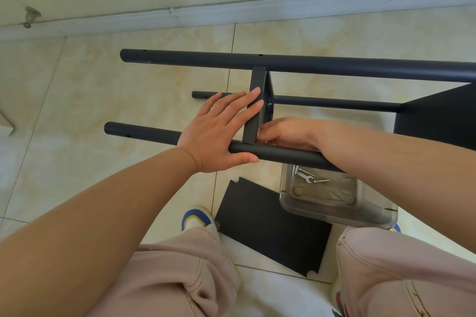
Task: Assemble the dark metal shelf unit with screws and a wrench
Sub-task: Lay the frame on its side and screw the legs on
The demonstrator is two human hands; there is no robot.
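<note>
Dark metal: the shelf unit (296, 64) lies on its side on the tiled floor (103, 100), its round poles running left to right, open ends pointing left.
Left hand (219, 131): flat and spread, fingers straight against the upright shelf panel (256, 108), thumb under the near pole (154, 134).
Right hand (286, 132): fingers curled behind that panel where it meets the near pole; what they hold is hidden.
Clear tub (334, 195): just below the near pole, holding a wrench (304, 176) and screws (321, 180).
Loose black panel (270, 226): flat on the floor between the person's knees.
</note>
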